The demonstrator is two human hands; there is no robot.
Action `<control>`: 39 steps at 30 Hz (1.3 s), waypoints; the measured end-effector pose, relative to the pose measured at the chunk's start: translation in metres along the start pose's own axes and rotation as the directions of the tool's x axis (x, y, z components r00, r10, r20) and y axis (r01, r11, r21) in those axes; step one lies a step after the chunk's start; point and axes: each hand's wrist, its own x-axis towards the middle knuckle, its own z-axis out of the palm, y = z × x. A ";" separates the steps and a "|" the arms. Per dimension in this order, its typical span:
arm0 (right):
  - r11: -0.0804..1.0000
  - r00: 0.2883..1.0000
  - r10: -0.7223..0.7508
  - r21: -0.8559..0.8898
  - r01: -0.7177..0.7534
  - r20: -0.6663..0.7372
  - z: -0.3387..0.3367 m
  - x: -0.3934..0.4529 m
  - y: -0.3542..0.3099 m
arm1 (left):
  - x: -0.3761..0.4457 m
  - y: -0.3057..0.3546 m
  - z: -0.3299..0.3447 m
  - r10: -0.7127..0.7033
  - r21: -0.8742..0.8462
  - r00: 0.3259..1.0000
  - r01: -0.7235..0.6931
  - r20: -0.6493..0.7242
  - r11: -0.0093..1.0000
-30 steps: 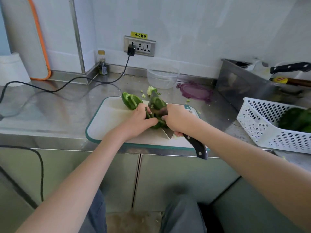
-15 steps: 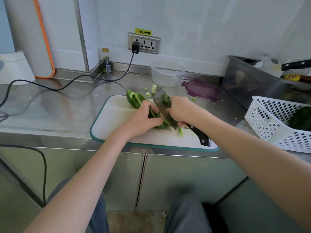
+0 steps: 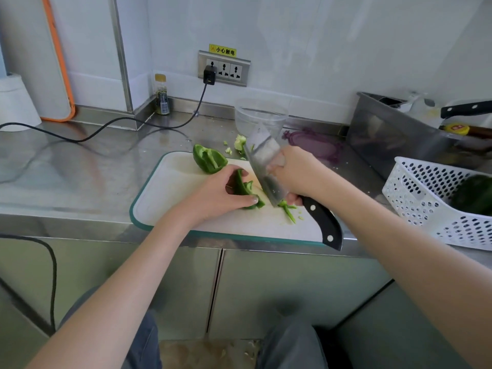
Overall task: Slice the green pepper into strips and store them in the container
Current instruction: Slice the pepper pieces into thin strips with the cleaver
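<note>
1. Pepper piece (image 3: 246, 191) lying on the cutting board (image 3: 165, 198), pinned under the curled fingers of the left hand (image 3: 221, 194); by judgement mid-slice, early in the task.
2. Right hand (image 3: 295, 174) clenched round the cleaver (image 3: 266, 166), blade tilted, edge down on the board just right of the held piece.
3. One cut strip (image 3: 288, 211) beside the blade on the board, plus small scraps.
4. One second pepper piece (image 3: 209, 159) at the board's far edge, uncut.
5. One clear container (image 3: 261, 115) beyond the board, apparently empty; storing not yet begun.
6. One purple lid (image 3: 314, 145) beyond the board's far right corner.
7. One white basket (image 3: 426, 193) right of the board, more green produce inside.
</note>
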 end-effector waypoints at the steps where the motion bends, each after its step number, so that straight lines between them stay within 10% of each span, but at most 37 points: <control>1: 0.999 1.000 0.013 0.032 -0.014 0.022 0.003 -0.001 -0.002 | 0.000 0.000 0.000 0.007 0.003 1.000 -0.007 -0.005 1.000; 24: 0.980 0.969 0.128 0.126 -0.157 0.213 0.016 -0.011 -0.004 | 0.002 -0.005 -0.003 0.023 0.094 0.999 -0.018 -0.050 0.995; 39: 0.984 0.997 -0.030 -0.172 0.042 0.072 0.031 0.022 -0.027 | -0.001 0.003 -0.003 -0.050 0.058 0.998 0.053 -0.047 0.997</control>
